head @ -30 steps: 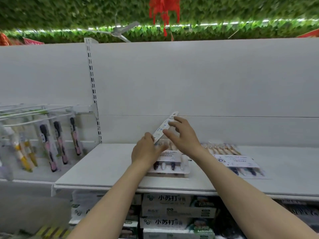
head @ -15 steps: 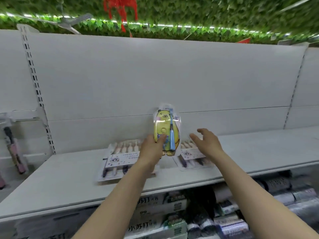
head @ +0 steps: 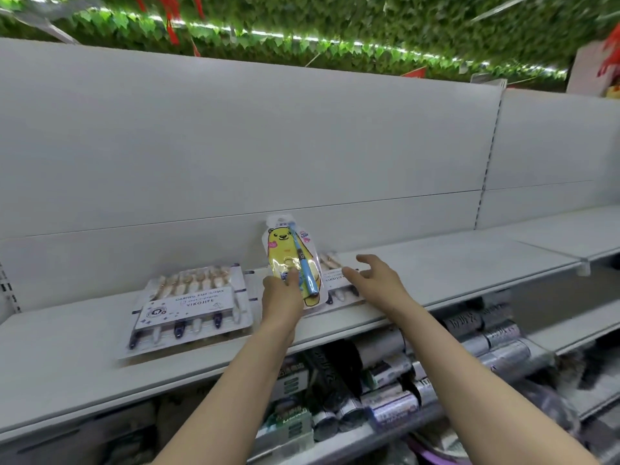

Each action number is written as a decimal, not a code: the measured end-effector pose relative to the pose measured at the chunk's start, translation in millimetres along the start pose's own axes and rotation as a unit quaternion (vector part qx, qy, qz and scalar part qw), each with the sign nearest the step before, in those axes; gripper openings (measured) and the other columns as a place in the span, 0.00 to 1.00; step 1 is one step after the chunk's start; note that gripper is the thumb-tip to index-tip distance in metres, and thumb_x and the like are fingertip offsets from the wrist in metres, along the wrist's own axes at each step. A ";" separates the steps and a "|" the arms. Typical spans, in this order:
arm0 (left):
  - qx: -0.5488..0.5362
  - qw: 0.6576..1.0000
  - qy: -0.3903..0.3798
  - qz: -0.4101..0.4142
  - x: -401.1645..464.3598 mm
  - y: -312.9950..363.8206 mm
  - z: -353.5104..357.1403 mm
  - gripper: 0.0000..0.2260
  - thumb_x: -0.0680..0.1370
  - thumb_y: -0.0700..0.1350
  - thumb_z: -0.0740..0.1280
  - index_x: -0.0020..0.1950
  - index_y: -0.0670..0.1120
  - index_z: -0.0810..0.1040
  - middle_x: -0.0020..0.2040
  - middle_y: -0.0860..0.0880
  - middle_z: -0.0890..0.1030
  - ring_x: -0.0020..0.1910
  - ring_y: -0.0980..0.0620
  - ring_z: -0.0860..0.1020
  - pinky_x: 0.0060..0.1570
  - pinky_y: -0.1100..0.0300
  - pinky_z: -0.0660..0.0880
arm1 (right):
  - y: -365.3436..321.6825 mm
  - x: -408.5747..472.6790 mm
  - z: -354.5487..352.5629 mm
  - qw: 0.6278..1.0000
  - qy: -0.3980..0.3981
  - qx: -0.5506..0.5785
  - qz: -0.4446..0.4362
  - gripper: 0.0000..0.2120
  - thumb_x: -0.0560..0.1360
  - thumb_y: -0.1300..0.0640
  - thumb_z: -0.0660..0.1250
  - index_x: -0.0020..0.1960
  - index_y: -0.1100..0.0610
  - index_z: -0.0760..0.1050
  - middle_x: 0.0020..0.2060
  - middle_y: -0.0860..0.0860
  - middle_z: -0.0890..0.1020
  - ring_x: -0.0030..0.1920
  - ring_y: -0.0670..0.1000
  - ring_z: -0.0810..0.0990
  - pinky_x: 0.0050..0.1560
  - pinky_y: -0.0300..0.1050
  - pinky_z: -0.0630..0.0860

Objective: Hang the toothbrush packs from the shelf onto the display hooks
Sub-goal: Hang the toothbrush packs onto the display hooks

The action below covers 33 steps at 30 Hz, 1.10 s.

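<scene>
On the white card of the multi-brush pack (head: 189, 310), lying on the shelf (head: 436, 273) to the left of the yellow bear pack (head: 293, 260), you can read "AIKOJIFE" under a line that looks like "CABINU FUR GUMS"; the smaller print is too blurred. The bear pack carries a few characters at its top and a small blue "BABY" mark, both barely legible. Below the shelf, the rolled goods (head: 483, 333) show lettering you cannot make out.

View swung right since a second ago; display hooks gone from sight. Left hand (head: 281, 297) now holds yellow toothbrush pack (head: 293, 260) upright; right hand (head: 375, 283) released it, fingers spread.
</scene>
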<state>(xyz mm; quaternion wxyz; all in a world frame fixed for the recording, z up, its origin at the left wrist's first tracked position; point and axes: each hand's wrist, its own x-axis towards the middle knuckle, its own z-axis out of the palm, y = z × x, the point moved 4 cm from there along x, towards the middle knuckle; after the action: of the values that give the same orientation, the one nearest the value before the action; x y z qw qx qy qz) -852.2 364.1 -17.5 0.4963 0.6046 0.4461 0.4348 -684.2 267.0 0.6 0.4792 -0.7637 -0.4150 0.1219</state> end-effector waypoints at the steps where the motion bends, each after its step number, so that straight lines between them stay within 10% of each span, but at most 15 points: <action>1: 0.003 1.000 0.001 0.005 -2.4 -1.1 -0.5 0.17 0.84 0.52 0.56 0.62 0.39 0.69 0.53 0.44 0.76 0.42 0.50 0.73 0.33 0.58 0.65 | -1.3 -3.0 -4.1 0.999 0.012 0.030 -0.005 0.27 0.77 0.45 0.69 0.73 0.52 0.68 0.64 0.56 0.80 0.63 0.53 0.77 0.57 0.43 0.70; 8: -0.013 1.000 -0.020 0.004 -21.6 -1.5 2.2 0.17 0.83 0.55 0.57 0.61 0.43 0.69 0.53 0.45 0.78 0.47 0.49 0.77 0.48 0.52 0.76 | -4.5 -10.2 -28.8 0.991 0.106 0.076 0.016 0.35 0.73 0.49 0.75 0.75 0.57 0.66 0.70 0.56 0.73 0.68 0.56 0.73 0.67 0.51 0.72; 14: -0.008 0.999 -0.043 0.028 -45.9 3.2 6.4 0.18 0.83 0.55 0.57 0.65 0.44 0.70 0.57 0.47 0.78 0.52 0.50 0.77 0.42 0.57 0.70 | 21.6 -21.1 -42.2 0.953 -0.035 0.270 0.132 0.25 0.73 0.62 0.76 0.66 0.69 0.73 0.52 0.60 0.84 0.45 0.54 0.84 0.38 0.44 0.83; 20: -0.041 0.997 -0.051 0.046 -69.2 1.0 14.4 0.14 0.83 0.56 0.59 0.60 0.47 0.73 0.55 0.49 0.80 0.52 0.52 0.79 0.51 0.56 0.75 | 49.3 -55.9 -59.9 0.923 -0.054 0.368 0.093 0.15 0.74 0.66 0.73 0.59 0.60 0.78 0.47 0.57 0.87 0.40 0.52 0.86 0.37 0.44 0.82; 33: -0.080 0.993 0.008 0.092 -153.4 -11.7 -92.3 0.09 0.81 0.52 0.64 0.57 0.50 0.77 0.54 0.50 0.84 0.55 0.50 0.82 0.58 0.48 0.78 | 18.4 -140.8 -9.0 0.916 -0.079 0.388 0.065 0.13 0.74 0.64 0.73 0.58 0.58 0.78 0.48 0.54 0.87 0.48 0.53 0.87 0.51 0.53 0.80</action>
<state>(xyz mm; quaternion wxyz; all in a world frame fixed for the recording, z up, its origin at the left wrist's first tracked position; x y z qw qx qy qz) -977.2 236.1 -29.8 0.4970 0.5982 0.3565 0.5177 -757.6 152.0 -39.9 0.6947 -0.5306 -0.3208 0.3646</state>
